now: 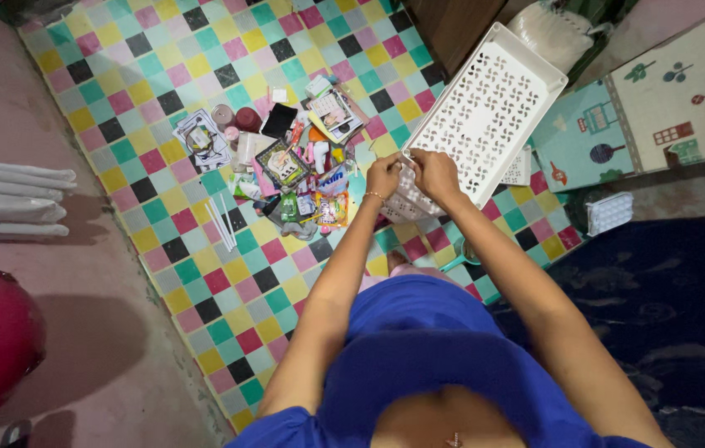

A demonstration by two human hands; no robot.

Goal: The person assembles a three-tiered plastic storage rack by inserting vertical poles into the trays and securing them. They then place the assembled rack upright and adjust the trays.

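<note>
Both hands (410, 172) grip white perforated basket (485, 112) edge

The white plastic basket (485, 112) is rectangular, with a flat bottom full of small cut-out holes in a flower-like pattern and a smooth raised rim. It is tilted up, its open side turned away, so the perforated bottom faces the camera. Its near lower corner is held above the checkered floor mat, and its far end points toward a dark wooden door.
</note>
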